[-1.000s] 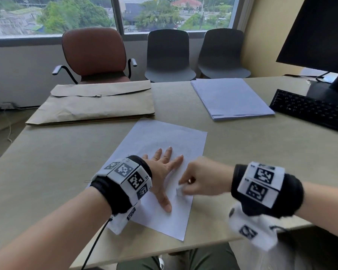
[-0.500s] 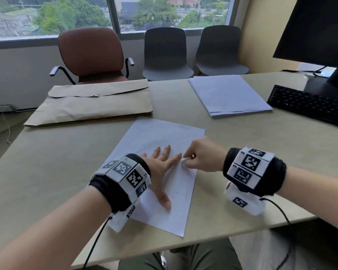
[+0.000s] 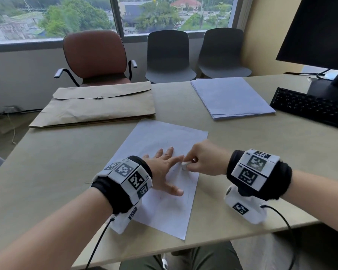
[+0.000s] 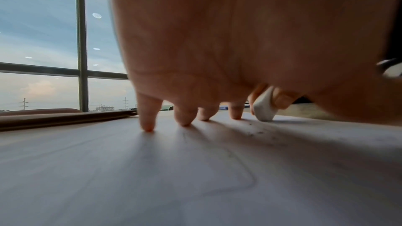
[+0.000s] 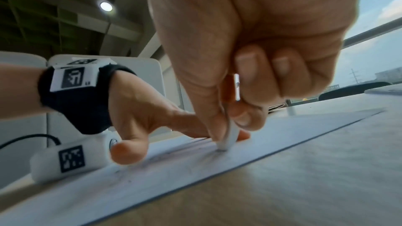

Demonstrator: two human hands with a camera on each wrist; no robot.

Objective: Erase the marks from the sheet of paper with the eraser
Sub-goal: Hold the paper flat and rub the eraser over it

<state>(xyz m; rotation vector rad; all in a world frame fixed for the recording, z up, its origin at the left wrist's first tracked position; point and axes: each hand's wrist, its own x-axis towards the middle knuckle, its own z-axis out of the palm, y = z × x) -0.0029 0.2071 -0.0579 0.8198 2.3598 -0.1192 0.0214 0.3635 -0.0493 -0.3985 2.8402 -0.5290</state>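
A white sheet of paper (image 3: 160, 137) with faint pencil marks lies on the desk in front of me. My left hand (image 3: 165, 168) lies flat on the sheet with fingers spread, its fingertips (image 4: 149, 126) pressing the paper (image 4: 152, 178). My right hand (image 3: 203, 162) pinches a small white eraser (image 3: 184, 166) between thumb and fingers, its tip on the sheet just beside the left index finger. The eraser (image 5: 228, 139) touches the paper (image 5: 195, 166) in the right wrist view, and the eraser (image 4: 264, 107) shows beyond the left fingers. Dark crumbs lie nearby.
A brown envelope (image 3: 98, 106) lies at the back left of the desk (image 3: 57, 162), a stack of white sheets (image 3: 230, 96) at the back right. A black keyboard (image 3: 310, 108) and monitor (image 3: 318, 30) stand at the far right. Chairs (image 3: 94, 55) stand behind the desk.
My right hand carried the eraser from near the left thumb forward up the sheet to beside the left index fingertip. The left hand stayed flat on the paper.
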